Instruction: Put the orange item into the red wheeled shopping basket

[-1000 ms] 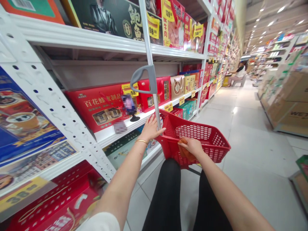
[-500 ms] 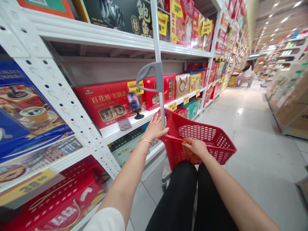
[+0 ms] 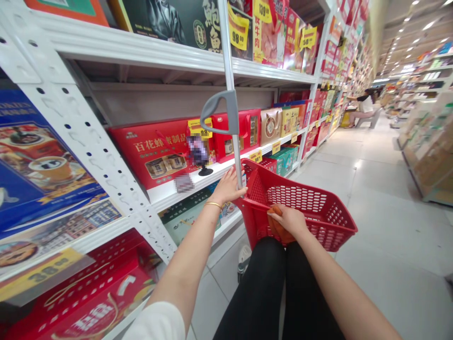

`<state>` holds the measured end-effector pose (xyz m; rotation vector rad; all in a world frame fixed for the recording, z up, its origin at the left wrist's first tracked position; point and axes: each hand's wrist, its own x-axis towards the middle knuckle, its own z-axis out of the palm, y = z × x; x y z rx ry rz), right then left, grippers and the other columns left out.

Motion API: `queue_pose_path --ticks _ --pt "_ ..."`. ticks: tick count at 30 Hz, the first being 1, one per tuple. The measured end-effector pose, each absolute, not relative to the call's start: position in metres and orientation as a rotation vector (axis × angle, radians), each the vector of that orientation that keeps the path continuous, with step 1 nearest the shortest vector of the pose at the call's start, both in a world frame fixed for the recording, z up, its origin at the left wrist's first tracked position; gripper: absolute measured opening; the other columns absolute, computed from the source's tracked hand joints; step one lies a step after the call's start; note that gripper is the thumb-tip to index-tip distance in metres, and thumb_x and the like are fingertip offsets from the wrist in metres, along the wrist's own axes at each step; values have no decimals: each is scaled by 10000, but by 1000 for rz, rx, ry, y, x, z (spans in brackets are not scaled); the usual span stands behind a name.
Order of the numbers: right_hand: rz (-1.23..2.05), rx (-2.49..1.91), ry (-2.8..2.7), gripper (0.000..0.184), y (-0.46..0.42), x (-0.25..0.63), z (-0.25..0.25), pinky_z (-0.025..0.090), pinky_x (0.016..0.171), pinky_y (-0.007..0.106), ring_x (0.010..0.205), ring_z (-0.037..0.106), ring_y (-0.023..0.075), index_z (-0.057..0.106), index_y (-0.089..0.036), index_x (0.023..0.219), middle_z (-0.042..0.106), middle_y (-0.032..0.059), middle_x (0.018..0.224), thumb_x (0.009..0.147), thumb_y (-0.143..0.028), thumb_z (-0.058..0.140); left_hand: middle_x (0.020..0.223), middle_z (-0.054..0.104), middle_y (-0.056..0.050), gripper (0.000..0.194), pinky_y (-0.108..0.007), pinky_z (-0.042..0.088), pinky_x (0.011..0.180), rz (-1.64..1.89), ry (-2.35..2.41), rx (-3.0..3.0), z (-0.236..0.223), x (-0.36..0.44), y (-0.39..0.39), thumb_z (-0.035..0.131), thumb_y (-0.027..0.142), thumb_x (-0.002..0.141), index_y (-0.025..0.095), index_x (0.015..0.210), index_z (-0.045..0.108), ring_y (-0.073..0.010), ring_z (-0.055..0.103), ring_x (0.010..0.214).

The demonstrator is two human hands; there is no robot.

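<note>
A red plastic shopping basket (image 3: 311,200) with perforated sides and an upright metal pole (image 3: 229,56) is just before my knees. On the pole sits a grey loop handle (image 3: 220,113). My left hand (image 3: 228,185) lies on the basket's near-left corner beside the pole's foot, fingers stretched out and thumb touching the pole. An orange-brown cloth (image 3: 279,229) is bunched in my right hand (image 3: 290,219), whose fingers are closed on it at the basket's near rim. Part of the cloth hangs down toward my knees.
White shelving (image 3: 141,52) with boxed goods runs along the left. A red honey gift box (image 3: 155,151) stands there, with a small blurred item on a black base (image 3: 205,171) in front. Down the aisle a person (image 3: 366,106) sits on a stool; shelves line the right.
The basket's far end has swung slightly to the right and toward me. Both hands keep their hold or place, the right with the cloth. The view has shifted slightly.
</note>
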<state>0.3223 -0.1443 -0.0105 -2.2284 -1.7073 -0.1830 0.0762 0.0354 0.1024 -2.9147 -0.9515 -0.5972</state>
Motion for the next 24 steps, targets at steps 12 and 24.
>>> queue_pose_path --ticks 12,24 --pt "-149 -2236 -1735 486 -146 316 -10 513 739 302 908 787 259 682 -360 1417 836 60 1084 1072 -636 482 1795 275 -128 889 -584 194 1355 -645 -916 -2929 101 73 44 639 601 962 218 1705 336 -358 166 1680" --pt "-109 -2209 -1733 474 -144 309 -7 489 743 297 915 784 259 693 -345 1385 833 56 1050 1053 -640 528 1807 238 -113 889 -565 211 1360 -635 -888 -2928 99 71 48 644 586 964 227 1712 323 -343 153 1684"
